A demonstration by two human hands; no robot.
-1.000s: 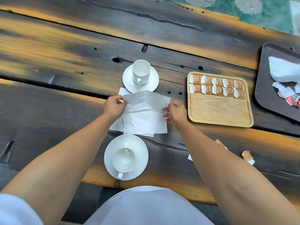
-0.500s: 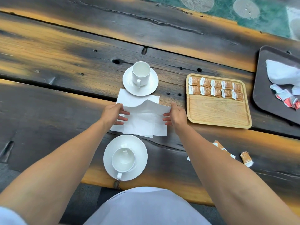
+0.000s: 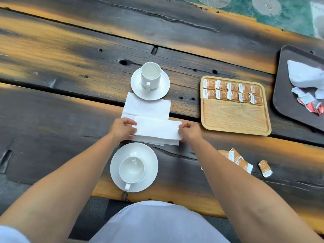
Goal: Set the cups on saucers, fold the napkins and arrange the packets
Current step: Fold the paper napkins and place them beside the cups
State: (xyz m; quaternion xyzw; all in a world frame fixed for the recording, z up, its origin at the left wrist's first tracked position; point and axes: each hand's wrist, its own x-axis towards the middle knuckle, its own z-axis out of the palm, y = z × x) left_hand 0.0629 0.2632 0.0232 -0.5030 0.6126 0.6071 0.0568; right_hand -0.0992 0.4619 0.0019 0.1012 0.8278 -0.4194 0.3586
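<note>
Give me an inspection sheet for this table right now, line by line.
Surface: dark wooden table, worn planks.
Job's things: two cups on saucers, far and near; folded napkin over a flat napkin; ten packets in rows on the wooden tray; loose packets on the table.
Clutter: dark tray with white cloth and red packets.
Grippers: left hand and right hand pinch the folded napkin's ends.
Cables: nothing seen.
Surroundings: green floor beyond.

White napkin (image 3: 157, 128) half-folded between cups (image 3: 150, 74)
</note>
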